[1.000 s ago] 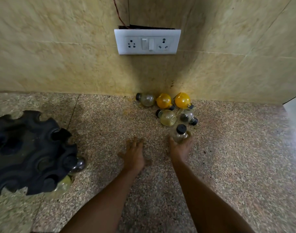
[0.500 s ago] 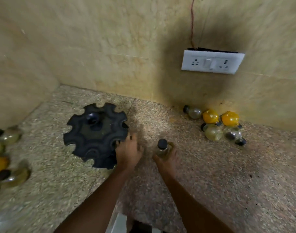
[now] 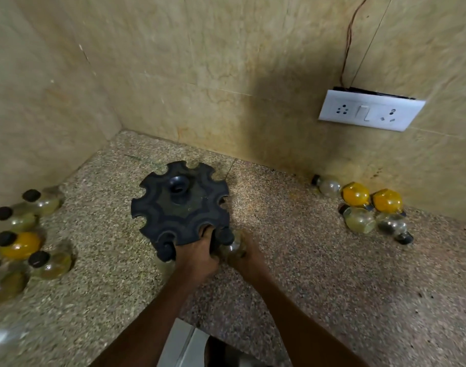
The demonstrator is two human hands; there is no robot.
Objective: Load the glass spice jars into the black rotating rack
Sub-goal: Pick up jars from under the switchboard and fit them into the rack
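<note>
I've got the L hand (image 3: 198,250) gripping the near edge of the rack (image 3: 180,205), fingers hooked into one of its rim slots, holding it steady. R hand (image 3: 246,254) is wrapped round a clear jar (image 3: 230,242) w/ black cap, pressed right against the rack's near-right rim, looks abt to seat in a slot, not in yet I'd say. Progress: early. One black cap shows at a slot on the rack's near-left edge (image 3: 165,251), prob one jar loaded there; remaining top slots look vacant. Left to do: five jars right of the rack by the wall (image 3: 364,209), two w/ yellow fill, plus a bunch left of the rack (image 3: 22,242). Hard to read: left bunch is blurred and cut off by frame edge, can't count it. Rack's lower tier hidden under the top disc, so loaded count is unsure. Jar body mostly covered by R fingers.
</note>
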